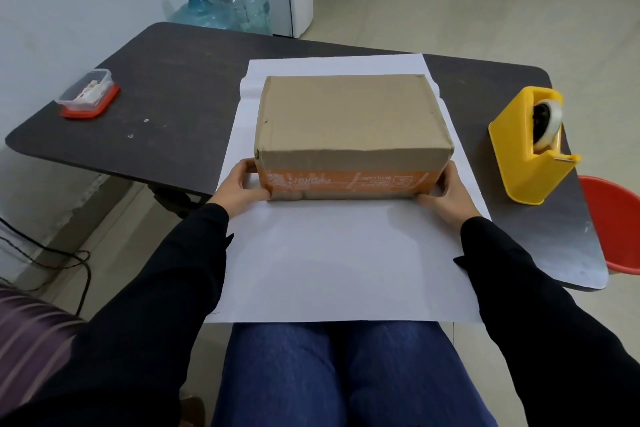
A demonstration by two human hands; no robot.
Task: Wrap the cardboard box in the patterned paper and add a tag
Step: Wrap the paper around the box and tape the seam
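The table (180, 87) bears the paper (346, 260), white side up; on it lies the cardboard box (349, 121), long axis left to right; the left hand (239, 185) and right hand (446, 196) clasp its near corners, fingers probably half curled.

Dark table (180, 87) with white paper sheet (346, 260), lidded plastic container (88, 94), yellow tape dispenser (530, 146).

The cardboard box (353, 114) blocks the middle of the table (180, 80), the yellow tape dispenser (530, 149) stands near on its right and a small plastic container (88, 94) far left, with open dark tabletop between them
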